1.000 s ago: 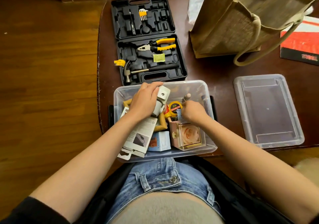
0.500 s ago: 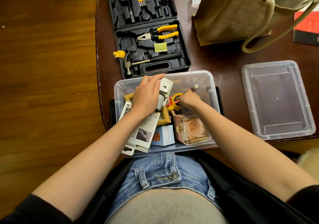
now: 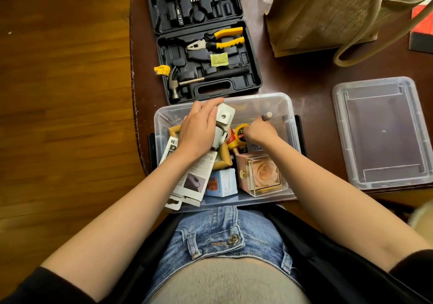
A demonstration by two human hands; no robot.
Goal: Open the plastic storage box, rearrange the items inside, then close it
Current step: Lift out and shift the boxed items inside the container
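Note:
The clear plastic storage box (image 3: 290, 107) stands open at the table's near edge, full of items. Its lid (image 3: 384, 132) lies flat to the right. My left hand (image 3: 199, 128) grips a white-grey device (image 3: 223, 121) at the box's back left. My right hand (image 3: 260, 131) holds a thin pen-like stick (image 3: 267, 115) upright near the back right. Inside lie a yellow tape measure (image 3: 240, 133), a wooden frame (image 3: 225, 158), a white printed package (image 3: 194, 182), a light blue box (image 3: 222, 183) and a clear case with a pink rose (image 3: 264, 174).
An open black tool case (image 3: 203, 46) with pliers, hammer and hex keys lies just behind the box. A brown woven bag (image 3: 328, 13) stands at the back right, a red and black booklet (image 3: 421, 29) beside it. Wooden floor lies to the left.
My right hand has shifted slightly right with the stick. The left hand keeps its grip on the device. The view has tilted a little.

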